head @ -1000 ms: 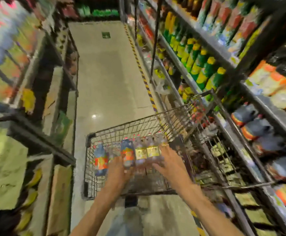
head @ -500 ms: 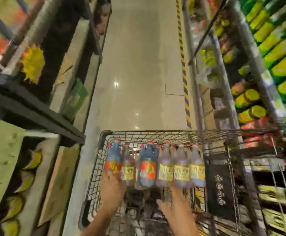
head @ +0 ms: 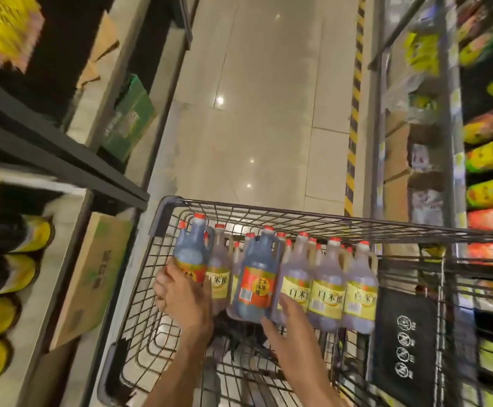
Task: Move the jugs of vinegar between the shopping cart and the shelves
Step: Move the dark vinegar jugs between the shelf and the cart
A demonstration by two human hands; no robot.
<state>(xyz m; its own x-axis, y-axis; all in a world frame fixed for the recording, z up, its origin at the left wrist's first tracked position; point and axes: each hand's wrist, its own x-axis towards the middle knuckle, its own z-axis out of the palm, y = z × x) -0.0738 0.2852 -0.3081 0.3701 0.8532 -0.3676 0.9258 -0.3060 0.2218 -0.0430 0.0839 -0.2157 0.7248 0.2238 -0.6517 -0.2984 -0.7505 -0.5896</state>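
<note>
The left hand (head: 185,295) gripped the dark jug (head: 192,254) at the cart's (head: 163,212) nine o'clock, the right hand's (head: 290,315) fingers lay straight against a pale jug (head: 295,286), and lifting probably came next.

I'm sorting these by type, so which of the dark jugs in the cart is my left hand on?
The dark jug at the cart's far-left corner. The left hand grips its orange label; the other dark jug stands mid-row.

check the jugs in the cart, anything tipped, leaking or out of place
Nothing stands out. The vinegar jugs stand upright in a row in the shopping cart, red caps on, no spill visible. The left hand holds a dark jug.
</note>
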